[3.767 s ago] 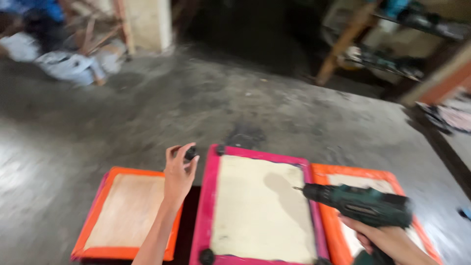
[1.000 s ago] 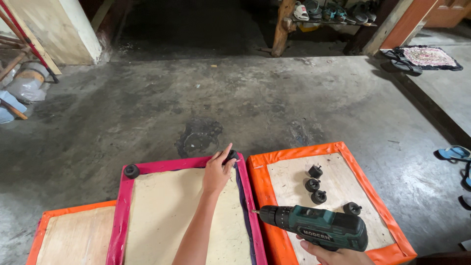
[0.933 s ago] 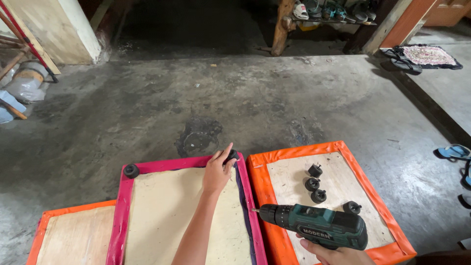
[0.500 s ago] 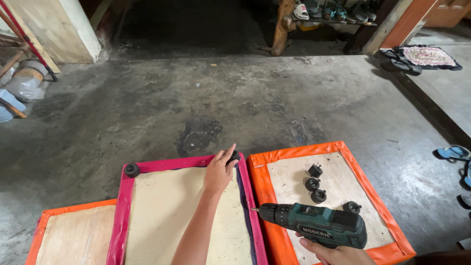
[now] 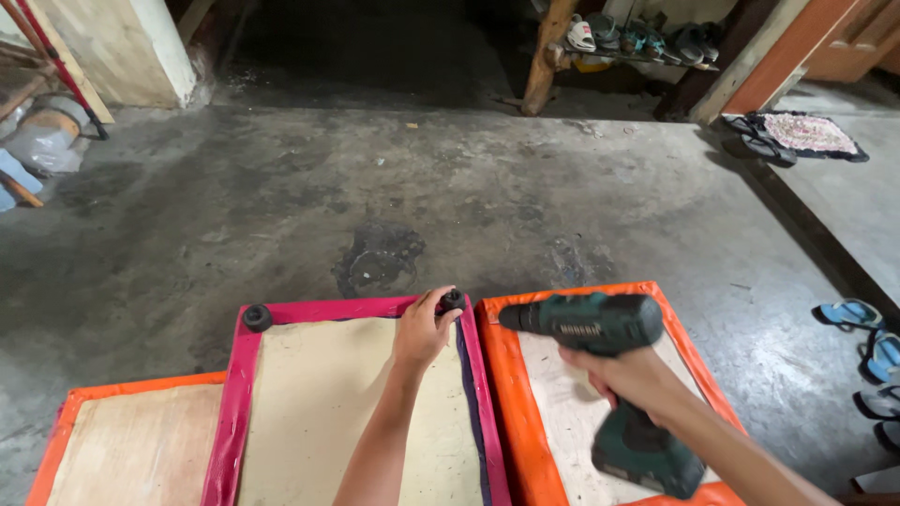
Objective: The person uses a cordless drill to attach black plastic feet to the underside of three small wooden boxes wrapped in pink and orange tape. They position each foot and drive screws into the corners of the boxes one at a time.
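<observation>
My left hand (image 5: 425, 328) rests on the far right corner of a pink-edged plywood board (image 5: 353, 309), fingers pinched around a small black foot (image 5: 453, 300) there. A second black foot (image 5: 256, 317) sits at the board's far left corner. My right hand (image 5: 630, 375) grips a dark green cordless drill (image 5: 600, 351), raised over the orange-edged board (image 5: 553, 403) on the right, its nose pointing left toward the black foot I hold.
Another orange-edged board (image 5: 131, 440) lies on the left. All three lie on a stained concrete floor (image 5: 394, 197). Sandals (image 5: 867, 356) lie at the right edge, a mat (image 5: 806, 133) and a shoe rack (image 5: 637, 42) stand beyond, and sacks (image 5: 42, 141) sit far left.
My right hand has lifted the drill and swung it left toward the pink board's right corner; it now hides the loose black feet on the orange board. My left hand stays at the corner.
</observation>
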